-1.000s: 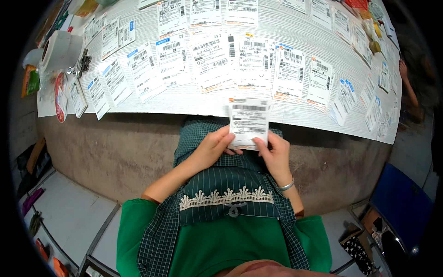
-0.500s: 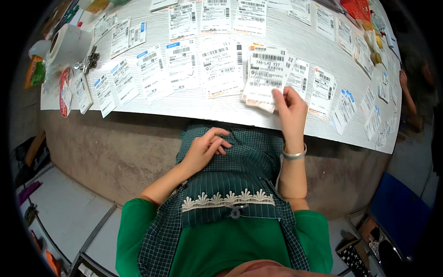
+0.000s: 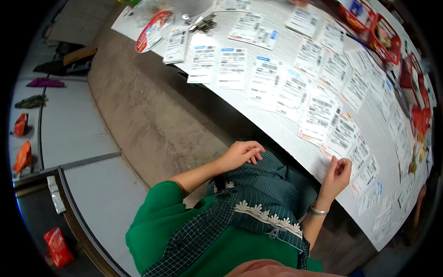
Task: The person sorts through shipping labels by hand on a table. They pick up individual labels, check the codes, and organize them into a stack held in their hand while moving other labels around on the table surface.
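Observation:
My right hand (image 3: 337, 179) is just over the table's near edge, fingers loosely curled, thumb a little apart, nothing visible between them. Just beyond its fingertips lies a stack of white shipping labels (image 3: 341, 137) printed with barcodes. A larger label pile (image 3: 317, 115) overlaps it on the left. On my lap, over the dark checked apron (image 3: 272, 168), rests my left hand (image 3: 242, 154), its fingers loosely bent and holding nothing. More label stacks run in rows along the white table (image 3: 284, 134), among them a blue-topped label stack (image 3: 264, 83).
A bunch of metal clips (image 3: 203, 23) and a red-and-white oval packet (image 3: 154, 31) lie at the table's far left. Red baskets (image 3: 385, 39) stand along the back right. Orange and red packets (image 3: 23, 157) are on the left. Part of another person's arm (image 3: 419, 205) shows at the right edge.
My view has swung left, so the table now slants across it. The label in my right hand has been let go, and that hand has drawn back toward the table edge. My left hand stays on my lap.

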The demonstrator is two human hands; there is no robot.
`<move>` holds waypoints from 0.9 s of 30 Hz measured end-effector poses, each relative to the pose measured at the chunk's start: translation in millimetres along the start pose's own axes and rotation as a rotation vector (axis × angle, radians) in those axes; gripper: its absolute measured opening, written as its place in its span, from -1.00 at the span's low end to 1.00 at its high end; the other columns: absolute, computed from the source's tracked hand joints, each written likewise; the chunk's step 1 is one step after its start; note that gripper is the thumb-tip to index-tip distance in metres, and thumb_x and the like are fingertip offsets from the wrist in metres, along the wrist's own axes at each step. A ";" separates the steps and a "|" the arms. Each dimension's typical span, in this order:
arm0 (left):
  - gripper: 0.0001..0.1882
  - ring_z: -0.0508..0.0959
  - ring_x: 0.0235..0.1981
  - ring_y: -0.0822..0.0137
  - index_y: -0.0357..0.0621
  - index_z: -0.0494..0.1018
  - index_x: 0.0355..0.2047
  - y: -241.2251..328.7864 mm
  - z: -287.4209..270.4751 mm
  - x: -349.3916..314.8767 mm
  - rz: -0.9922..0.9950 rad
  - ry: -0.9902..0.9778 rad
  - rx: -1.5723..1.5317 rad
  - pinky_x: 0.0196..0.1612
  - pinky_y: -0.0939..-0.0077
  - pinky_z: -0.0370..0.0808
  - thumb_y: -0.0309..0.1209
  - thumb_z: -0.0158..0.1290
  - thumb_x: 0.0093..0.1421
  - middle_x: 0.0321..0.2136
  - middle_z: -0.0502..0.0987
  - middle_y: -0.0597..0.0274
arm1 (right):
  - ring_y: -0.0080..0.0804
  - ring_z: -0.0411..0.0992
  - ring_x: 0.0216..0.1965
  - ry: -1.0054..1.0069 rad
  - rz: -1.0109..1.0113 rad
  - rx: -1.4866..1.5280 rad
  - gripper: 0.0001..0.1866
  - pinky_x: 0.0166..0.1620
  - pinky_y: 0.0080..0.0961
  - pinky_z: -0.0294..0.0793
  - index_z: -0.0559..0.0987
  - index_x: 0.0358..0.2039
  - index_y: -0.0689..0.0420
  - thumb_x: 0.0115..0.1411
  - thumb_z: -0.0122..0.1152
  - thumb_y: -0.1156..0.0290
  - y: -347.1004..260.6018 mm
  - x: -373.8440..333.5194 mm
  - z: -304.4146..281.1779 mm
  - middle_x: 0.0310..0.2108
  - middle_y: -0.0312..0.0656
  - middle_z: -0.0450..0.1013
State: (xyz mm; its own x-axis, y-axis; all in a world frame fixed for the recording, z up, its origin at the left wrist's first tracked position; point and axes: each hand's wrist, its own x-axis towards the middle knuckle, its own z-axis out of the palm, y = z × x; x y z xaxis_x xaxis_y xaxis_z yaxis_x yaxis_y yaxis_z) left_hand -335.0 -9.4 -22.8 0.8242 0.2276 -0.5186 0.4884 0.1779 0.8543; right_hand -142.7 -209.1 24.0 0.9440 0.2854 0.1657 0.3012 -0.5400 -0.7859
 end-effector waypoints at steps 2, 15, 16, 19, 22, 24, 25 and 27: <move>-0.68 0.51 -0.51 0.47 -0.25 0.41 -0.24 -8.0 -27.4 -2.9 -0.015 0.133 -0.124 -0.44 0.66 0.44 -0.29 -0.25 0.27 -0.47 0.52 0.19 | -0.69 0.03 -0.64 -0.049 0.013 0.023 -0.79 -0.59 -0.74 0.04 0.29 -0.57 0.20 0.08 0.13 0.47 -11.1 -4.5 1.1 -0.65 -0.40 0.14; -0.51 0.44 -0.73 0.46 -0.27 0.39 -0.63 16.0 -229.5 18.5 0.009 0.632 -0.001 -0.68 0.70 0.31 -0.09 -0.16 0.21 -0.71 0.46 0.23 | -0.56 0.24 -0.66 -0.610 -0.284 0.181 -0.90 -0.57 -0.69 0.23 0.41 -0.53 0.22 0.00 0.16 0.56 -106.4 10.9 82.0 -0.63 -0.25 0.30; -0.59 0.44 -0.70 0.50 -0.31 0.42 -0.61 19.6 -221.9 15.2 0.078 0.618 -0.056 -0.65 0.71 0.32 -0.22 -0.12 0.21 -0.69 0.47 0.23 | -0.55 0.26 -0.65 -0.664 -0.298 0.179 -0.90 -0.56 -0.67 0.25 0.43 -0.50 0.22 0.00 0.17 0.53 -112.9 10.9 90.2 -0.60 -0.23 0.33; -0.66 0.45 -0.66 0.48 -0.35 0.45 -0.52 25.7 -182.5 -9.7 0.336 0.710 0.016 -0.59 0.71 0.34 -0.30 -0.11 0.21 -0.65 0.49 0.21 | -0.54 0.30 -0.63 -0.821 -0.210 0.200 -0.83 -0.54 -0.63 0.29 0.47 -0.39 0.22 0.01 0.20 0.44 -137.4 6.9 124.4 -0.51 -0.18 0.41; -0.73 0.47 -0.56 0.44 -0.36 0.47 -0.44 18.6 -149.1 -31.6 0.470 0.735 0.221 -0.47 0.62 0.39 -0.40 -0.13 0.21 -0.56 0.51 0.20 | -0.46 0.34 -0.61 -1.034 -0.130 0.402 -0.76 -0.50 -0.57 0.33 0.47 -0.30 0.22 0.04 0.17 0.37 -158.0 -4.5 165.0 -0.52 -0.17 0.42; -0.77 0.48 -0.43 0.43 -0.38 0.45 -0.35 7.4 -141.1 -38.0 0.480 0.668 0.295 -0.34 0.56 0.41 -0.44 -0.13 0.20 -0.44 0.52 0.20 | -0.23 0.38 -0.57 -1.105 -0.332 0.319 -0.78 -0.48 -0.44 0.37 0.46 -0.31 0.19 0.09 0.08 0.32 -160.1 -10.6 189.8 -0.54 -0.09 0.41; -0.78 0.48 -0.40 0.43 -0.38 0.43 -0.31 0.0 -139.8 -38.1 0.474 0.688 0.123 -0.31 0.57 0.41 -0.44 -0.12 0.19 -0.40 0.52 0.19 | -0.19 0.38 -0.56 -1.104 -0.415 0.254 -0.80 -0.48 -0.41 0.36 0.46 -0.34 0.17 0.10 0.06 0.32 -161.8 -11.5 194.2 -0.54 -0.09 0.40; -0.77 0.48 -0.34 0.42 -0.38 0.39 -0.22 -7.3 -138.0 -36.7 0.451 0.712 -0.225 -0.24 0.59 0.40 -0.45 -0.11 0.19 -0.32 0.51 0.17 | -0.12 0.38 -0.53 -1.098 -0.573 0.120 -0.83 -0.47 -0.36 0.36 0.46 -0.38 0.15 0.11 0.03 0.32 -169.4 -11.4 198.0 -0.55 -0.07 0.39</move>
State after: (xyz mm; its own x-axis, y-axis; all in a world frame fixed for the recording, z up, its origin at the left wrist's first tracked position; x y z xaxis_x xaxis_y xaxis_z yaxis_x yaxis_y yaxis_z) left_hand -408.4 113.1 -14.9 0.5131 0.8530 -0.0959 0.0287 0.0946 0.9951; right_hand -231.3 35.9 37.3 0.0512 0.9980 -0.0374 0.5633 -0.0598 -0.8241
